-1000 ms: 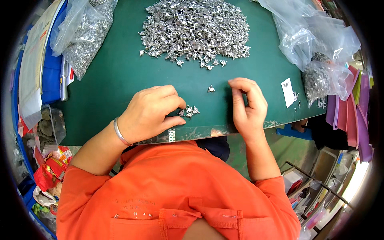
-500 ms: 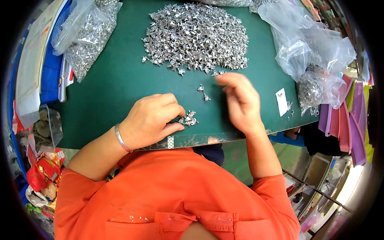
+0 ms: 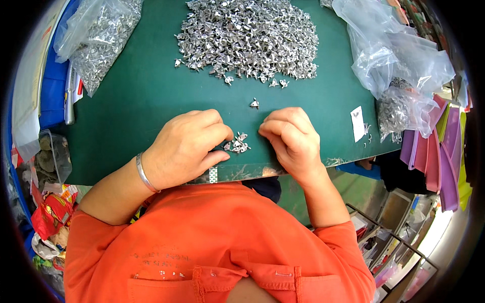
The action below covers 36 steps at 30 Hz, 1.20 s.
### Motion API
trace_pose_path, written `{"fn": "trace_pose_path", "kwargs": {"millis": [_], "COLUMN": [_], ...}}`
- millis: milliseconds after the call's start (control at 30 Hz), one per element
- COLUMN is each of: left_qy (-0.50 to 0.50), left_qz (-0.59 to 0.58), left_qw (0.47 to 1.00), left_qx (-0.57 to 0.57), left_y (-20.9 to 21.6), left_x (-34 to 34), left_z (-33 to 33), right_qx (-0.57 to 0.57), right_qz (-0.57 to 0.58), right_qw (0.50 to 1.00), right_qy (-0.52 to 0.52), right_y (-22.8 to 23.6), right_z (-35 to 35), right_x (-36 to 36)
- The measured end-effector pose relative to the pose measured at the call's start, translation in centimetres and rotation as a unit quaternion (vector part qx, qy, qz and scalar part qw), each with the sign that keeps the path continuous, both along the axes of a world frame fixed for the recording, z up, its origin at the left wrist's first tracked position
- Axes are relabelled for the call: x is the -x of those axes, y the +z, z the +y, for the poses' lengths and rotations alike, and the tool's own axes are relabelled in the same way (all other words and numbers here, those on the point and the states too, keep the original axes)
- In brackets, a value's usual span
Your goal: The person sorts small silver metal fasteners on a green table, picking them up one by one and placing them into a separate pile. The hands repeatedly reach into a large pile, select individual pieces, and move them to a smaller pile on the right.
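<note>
Both hands rest on the green table [image 3: 141, 101] in the middle of the frame. The left hand [image 3: 184, 146] and right hand [image 3: 290, 139] curl close around a little bunch of shiny metal bits [image 3: 236, 145]. Whether they pinch any, I cannot tell. A big pile [image 3: 247, 38] sits at the top.

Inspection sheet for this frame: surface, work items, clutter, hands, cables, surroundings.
Surface: green mat, shiny strip along its near edge.
Work items: small cluster of metal pieces between both hands; large pile farther back; one stray piece.
Clutter: clear bags of parts, one at left, one at right; white tag.
Hands: left hand and right hand curled, knuckles up, beside the cluster; grip cannot be told.
Cables: nothing seen.
Surroundings: coloured folders right; wrappers lower left.
</note>
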<state>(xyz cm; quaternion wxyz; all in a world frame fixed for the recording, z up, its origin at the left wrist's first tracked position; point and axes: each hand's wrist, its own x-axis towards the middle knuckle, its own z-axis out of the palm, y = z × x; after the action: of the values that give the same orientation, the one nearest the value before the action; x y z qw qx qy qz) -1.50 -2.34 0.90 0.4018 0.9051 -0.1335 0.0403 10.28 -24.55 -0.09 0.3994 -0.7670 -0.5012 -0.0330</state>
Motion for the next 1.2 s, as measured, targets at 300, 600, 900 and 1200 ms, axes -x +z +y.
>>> {"fn": "trace_pose_path", "kwargs": {"millis": [300,600,900,1200], "left_qy": [0.002,0.002,0.007,0.002], "left_qz": [0.005,0.002,0.009,-0.007], "left_qw": [1.000,1.000,1.000,1.000], "left_qx": [-0.002,0.002,0.004,-0.006], "left_y": [0.1,-0.1,0.1,0.2], "left_x": [0.1,0.1,0.1,-0.2], "left_z": [-0.1,0.0,-0.1,-0.1], "right_qx": [-0.015,-0.003,-0.031,0.023], "right_qz": [0.052,0.012,0.044,-0.010], "right_qw": [0.998,1.000,0.998,1.000], "right_qy": [-0.038,-0.003,-0.030,-0.014], "right_y": [0.3,0.5,0.5,-0.1], "right_z": [-1.0,-2.3,-0.4,1.7], "right_x": [0.7,1.0,1.6,-1.1]}}
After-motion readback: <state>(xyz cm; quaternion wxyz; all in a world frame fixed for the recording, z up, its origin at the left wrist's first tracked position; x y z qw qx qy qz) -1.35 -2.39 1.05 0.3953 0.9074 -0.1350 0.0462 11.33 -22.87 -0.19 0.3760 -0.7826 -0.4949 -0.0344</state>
